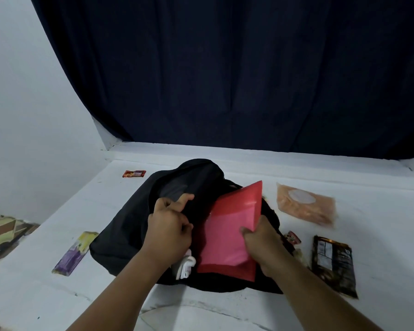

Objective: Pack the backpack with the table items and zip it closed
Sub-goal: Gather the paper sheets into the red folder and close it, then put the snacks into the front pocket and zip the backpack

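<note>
A black backpack [127, 225] lies open on the white table [380, 225]. My left hand [170, 225] grips the edge of its opening and holds it apart. My right hand [263, 242] pinches the right edge of a red plastic folder [227, 230], which stands tilted with its lower end inside the backpack. Something white [185, 266] shows in the opening beneath my left wrist. Around the backpack lie a purple and yellow packet [75, 253], a small red snack bar [133, 173], an orange snack bag [305, 206], a dark brown packet [332, 263] and a small red wrapper [293, 237].
A dark blue curtain [225, 80] hangs behind the table's far edge. A white wall rises at the left. A patterned cloth [3, 232] lies below the table's left edge.
</note>
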Demonstrator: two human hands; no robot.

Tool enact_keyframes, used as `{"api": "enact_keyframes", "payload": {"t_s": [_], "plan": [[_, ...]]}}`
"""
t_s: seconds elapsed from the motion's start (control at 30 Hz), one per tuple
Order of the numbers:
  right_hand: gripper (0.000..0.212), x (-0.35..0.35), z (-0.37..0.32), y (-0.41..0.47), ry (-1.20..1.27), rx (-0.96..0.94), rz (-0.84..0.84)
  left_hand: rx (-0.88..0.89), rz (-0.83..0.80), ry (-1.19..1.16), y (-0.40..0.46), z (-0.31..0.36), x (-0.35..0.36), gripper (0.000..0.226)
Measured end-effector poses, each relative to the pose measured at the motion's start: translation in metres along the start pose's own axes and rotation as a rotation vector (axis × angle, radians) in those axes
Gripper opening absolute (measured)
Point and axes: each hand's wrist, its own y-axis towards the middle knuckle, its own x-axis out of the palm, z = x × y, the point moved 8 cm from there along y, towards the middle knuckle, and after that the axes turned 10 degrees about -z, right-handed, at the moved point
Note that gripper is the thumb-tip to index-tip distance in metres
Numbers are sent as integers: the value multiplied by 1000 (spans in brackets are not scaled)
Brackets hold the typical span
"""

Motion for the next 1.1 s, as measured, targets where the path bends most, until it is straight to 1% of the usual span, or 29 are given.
{"api": "enact_keyframes", "payload": {"t_s": [0.1,0.2,0.37,0.43,0.53,0.57,0.6,0.63,0.67,0.7,0.73,0.77,0.8,0.83,0.87,0.9,0.93,0.97,1.03,1.07,1.1], "plan": [[23,24,-1,8,23,-2,-25,28,14,7,-4,0,-2,24],[32,45,4,11,80,10,-56,58,24,4,-6,0,0,19],[31,67,19,12,111,14,-107,99,27,2,-13,1,10,12],[36,68,21,12,102,4,-126,103,3,13,-17,2,13,12],[44,62,26,9,59,61,-165,106,-103,48,-21,4,20,16],[42,59,27,7,25,77,-185,114,-128,14,-23,6,21,15],[37,54,27,3,-25,79,-204,127,-122,-81,-23,6,18,15],[33,47,27,-1,-80,55,-203,126,-77,-208,-23,6,12,16],[32,36,24,-7,-175,12,-165,111,9,-301,-23,4,2,17],[36,22,22,-12,-284,-51,-86,74,126,-310,-24,-1,-9,16],[44,6,20,-19,-392,-121,27,-10,224,-263,-25,-8,-17,19],[49,-9,18,-28,-482,-185,157,-152,258,-218,-26,-20,-19,34],[53,-24,22,-34,-549,-210,276,-300,215,-208,-26,-33,-15,52],[56,-36,27,-40,-580,-203,362,-416,146,-249,-27,-45,-6,66],[58,-45,36,-42,-555,-160,398,-487,75,-314,-29,-51,3,72],[59,-52,45,-43,-478,-110,391,-494,18,-356,-29,-47,10,70],[55,-54,54,-43,-381,-63,357,-446,-4,-374,-28,-41,16,65],[46,-53,59,-43,-312,-42,313,-374,-2,-388,-26,-29,18,54],[29,-49,56,-45,-303,-97,269,-235,-29,-477,-24,0,22,23],[26,-47,55,-47,-278,-129,256,-189,-75,-567,-23,14,27,15],[25,-45,54,-47,-234,-153,223,-156,-140,-671,-23,30,33,12]]}}
